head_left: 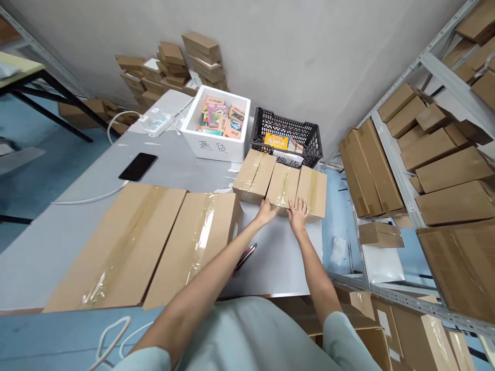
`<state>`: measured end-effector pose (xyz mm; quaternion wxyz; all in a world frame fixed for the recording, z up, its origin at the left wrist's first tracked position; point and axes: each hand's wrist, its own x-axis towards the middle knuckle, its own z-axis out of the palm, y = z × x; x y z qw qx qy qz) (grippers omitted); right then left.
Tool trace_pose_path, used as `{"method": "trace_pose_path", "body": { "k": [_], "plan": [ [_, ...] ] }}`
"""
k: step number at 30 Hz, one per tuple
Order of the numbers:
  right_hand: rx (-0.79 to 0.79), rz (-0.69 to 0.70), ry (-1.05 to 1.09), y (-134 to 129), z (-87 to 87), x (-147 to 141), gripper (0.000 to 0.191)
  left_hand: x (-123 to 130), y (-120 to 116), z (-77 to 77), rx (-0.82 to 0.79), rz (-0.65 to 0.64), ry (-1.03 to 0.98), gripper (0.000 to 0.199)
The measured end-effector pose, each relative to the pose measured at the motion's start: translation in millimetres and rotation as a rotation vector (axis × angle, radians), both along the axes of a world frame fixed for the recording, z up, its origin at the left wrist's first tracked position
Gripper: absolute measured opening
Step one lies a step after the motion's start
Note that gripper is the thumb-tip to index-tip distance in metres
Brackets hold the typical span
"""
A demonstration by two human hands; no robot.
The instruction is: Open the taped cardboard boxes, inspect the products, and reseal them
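Note:
Three small taped cardboard boxes stand side by side near the far right of the table. The middle cardboard box point(284, 183) is between my hands. My left hand point(266, 212) grips its near left corner, fingers partly hidden by the box. On its near right edge rests my right hand point(297, 214), thumb on the front and fingers over the edge. The left cardboard box point(255, 172) sits against it, and the right cardboard box point(312, 188) adjoins my right fingertips. Below my left forearm lies a red and black tool point(246, 255), partly covered.
Two larger taped cartons point(127, 242) lie on the grey table point(181, 165). Behind are a phone point(138, 167), a white foam box point(214, 147) of small colourful packs, and a black crate point(313, 139). Shelving point(386, 149) loaded with cartons stands at right.

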<state>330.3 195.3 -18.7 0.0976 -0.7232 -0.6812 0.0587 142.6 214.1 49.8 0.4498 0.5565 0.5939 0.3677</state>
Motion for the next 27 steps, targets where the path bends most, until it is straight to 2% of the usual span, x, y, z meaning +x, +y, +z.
{"method": "trace_pose_path", "body": {
  "k": [2, 4, 8, 11, 14, 16, 20, 23, 25, 27],
  "plan": [
    [-0.006, 0.018, -0.011, 23.6, 10.3, 6.1, 0.061, -5.8, 0.3, 7.6, -0.015, -0.018, -0.001, 0.062],
    [-0.007, 0.033, -0.015, 38.7, 18.4, 10.5, 0.061, -19.3, -14.6, 13.8, -0.005, -0.038, -0.018, 0.061],
    [0.004, 0.035, -0.013, 47.9, 29.6, 15.3, 0.06, -69.2, -77.4, 25.2, 0.123, -0.044, -0.048, 0.058],
    [0.026, 0.01, 0.023, 36.0, 34.2, 8.5, 0.064, -121.6, -129.7, 36.5, 0.176, 0.049, 0.025, 0.057],
    [0.118, -0.053, 0.144, -6.4, 29.1, -21.9, 0.077, -181.4, -170.2, 45.5, 0.205, 0.166, 0.157, 0.057],
    [0.169, -0.025, 0.273, -53.9, 20.1, -57.7, 0.083, -222.4, -188.7, 47.0, 0.232, 0.249, 0.266, 0.056],
    [0.098, 0.122, 0.493, -160.2, 9.4, -145.1, 0.081, -293.8, -211.0, 39.8, 0.229, 0.418, 0.491, 0.066],
    [0.085, 0.069, 0.544, -210.2, 25.9, -197.1, 0.069, -324.1, -219.7, 33.7, 0.122, 0.398, 0.576, 0.088],
    [0.103, -0.008, 0.515, -222.9, 47.2, -221.2, 0.068, -331.2, -222.8, 32.3, 0.065, 0.321, 0.618, 0.1],
    [0.1, -0.075, 0.453, -224.7, 69.9, -242.1, 0.073, -332.0, -223.6, 33.0, 0.031, 0.265, 0.659, 0.11]
  ]
}}
